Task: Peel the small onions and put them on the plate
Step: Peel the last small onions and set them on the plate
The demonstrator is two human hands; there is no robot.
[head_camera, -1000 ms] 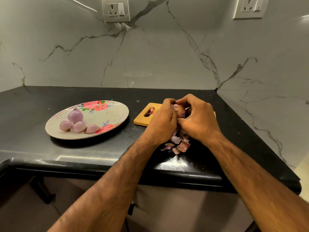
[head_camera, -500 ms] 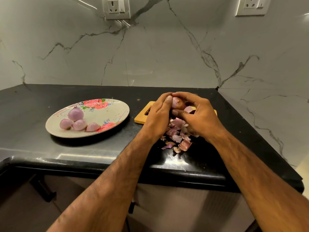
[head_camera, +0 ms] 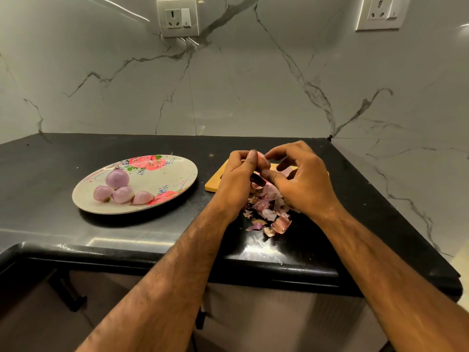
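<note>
A floral plate on the black counter holds several peeled pale purple onions. To its right, my left hand grips a small onion between thumb and fingers, above a wooden board. My right hand is at the same onion, its fingertips pinching at the skin. Most of the onion is hidden by my fingers. A heap of torn onion skins lies on the counter under both hands.
The black counter ends in a rounded front edge and a right corner. Marble walls rise behind and to the right, with two sockets high up.
Both hands stayed together over the board and turned the onion. My right hand's fingers have spread and lifted, and more peel shows in the heap below.
</note>
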